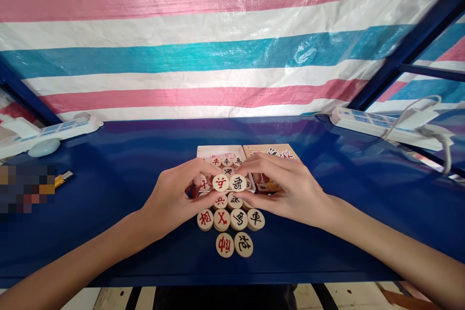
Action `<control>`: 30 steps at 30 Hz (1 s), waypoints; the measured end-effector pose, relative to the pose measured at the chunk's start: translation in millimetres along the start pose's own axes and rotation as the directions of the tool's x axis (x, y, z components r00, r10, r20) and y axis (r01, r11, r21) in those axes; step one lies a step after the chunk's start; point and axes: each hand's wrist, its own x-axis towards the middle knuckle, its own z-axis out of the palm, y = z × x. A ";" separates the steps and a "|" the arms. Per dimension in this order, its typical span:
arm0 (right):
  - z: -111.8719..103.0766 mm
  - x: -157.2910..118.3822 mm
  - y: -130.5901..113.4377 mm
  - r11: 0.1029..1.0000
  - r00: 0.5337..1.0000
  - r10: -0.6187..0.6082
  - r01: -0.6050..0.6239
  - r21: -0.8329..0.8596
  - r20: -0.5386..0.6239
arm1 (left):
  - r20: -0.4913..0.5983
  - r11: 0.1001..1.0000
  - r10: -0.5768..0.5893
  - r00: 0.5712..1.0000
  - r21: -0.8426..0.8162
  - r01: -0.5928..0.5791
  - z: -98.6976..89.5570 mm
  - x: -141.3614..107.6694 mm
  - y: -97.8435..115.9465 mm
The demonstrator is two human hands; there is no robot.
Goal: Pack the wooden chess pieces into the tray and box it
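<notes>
Between the thumb and fingers of my left hand (181, 184) is a round wooden Chinese chess piece with a red character (220, 182). My right hand (286, 184) pinches a like piece with a black character (238, 182), and the two pieces meet edge to edge. Behind them an open box (218, 149) holds more pieces, partly hidden by my hands. Nearer me, other pieces lie on the table, among them a red-marked piece (205, 219) and a black-marked piece (256, 219). At the front sit one red-marked piece (224, 245) and one black-marked piece (243, 244).
A printed box lid (283, 149) lies beside the box, under my right hand. White power strips stand at the back left (72, 128) and back right (374, 123) of the blue table (145, 261). A yellow cutter (63, 178) lies at left, near a pale blue rounded object (44, 147).
</notes>
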 end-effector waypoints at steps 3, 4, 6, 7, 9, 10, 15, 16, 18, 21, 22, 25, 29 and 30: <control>-0.5 0.2 -0.4 1.000 1.000 0.001 -0.001 -0.014 -0.001 | -0.007 1.000 0.004 1.000 0.002 -0.004 -0.4 -0.4 1.0; -0.7 0.4 -0.8 1.000 1.000 0.003 -0.003 -0.016 -0.001 | -0.011 1.000 0.007 1.000 0.005 -0.007 -0.7 -0.4 1.2; -0.9 0.6 -1.6 1.000 1.000 -0.001 0.001 -0.017 -0.003 | -0.018 1.000 0.015 1.000 0.014 -0.015 -1.1 -0.2 1.4; -1.0 0.6 -1.9 1.000 1.000 -0.003 0.003 -0.018 -0.004 | -0.019 1.000 0.019 1.000 0.018 -0.019 -1.3 0.0 1.4; -1.1 0.7 -2.2 1.000 1.000 -0.003 0.003 -0.024 -0.002 | -0.019 0.999 0.025 1.000 0.026 -0.024 -1.6 0.4 1.4; -1.2 0.7 -2.2 1.000 1.000 -0.002 0.002 -0.027 0.001 | -0.020 0.999 0.028 0.999 0.028 -0.028 -1.8 0.5 1.5; -1.6 1.6 -2.5 0.999 1.000 0.000 0.001 -0.039 0.005 | -0.033 0.999 0.025 0.999 0.027 -0.024 -2.4 -0.2 2.5; -1.7 1.7 -2.7 0.999 1.000 -0.002 0.002 -0.039 0.004 | -0.035 0.999 0.021 0.999 0.025 -0.020 -2.3 -0.7 2.6; -1.8 1.8 -3.1 0.999 1.000 -0.003 0.003 -0.038 0.000 | -0.034 1.000 0.012 0.999 0.019 -0.012 -1.9 -1.3 2.4; -1.5 1.8 -3.6 0.999 1.000 0.002 -0.002 -0.039 0.003 | -0.027 1.000 0.002 1.000 0.012 -0.002 -1.1 -1.3 1.9; -1.3 1.7 -3.6 0.999 1.000 0.003 -0.003 -0.040 0.004 | -0.024 1.000 0.000 1.000 0.009 0.000 -1.0 -1.0 1.7; -0.7 1.4 -3.3 0.999 1.000 -0.005 0.005 -0.043 0.003 | -0.025 1.000 0.002 1.000 -0.007 -0.002 -1.2 0.1 1.2; -0.2 0.3 -1.8 0.999 1.000 -0.017 0.016 -0.045 -0.010 | -0.024 1.000 0.007 1.000 -0.004 -0.007 -1.9 0.6 1.9; -0.1 -0.1 -1.4 0.999 1.000 -0.016 0.016 -0.049 -0.012 | -0.025 1.000 0.007 1.000 -0.004 -0.007 -2.0 0.6 2.4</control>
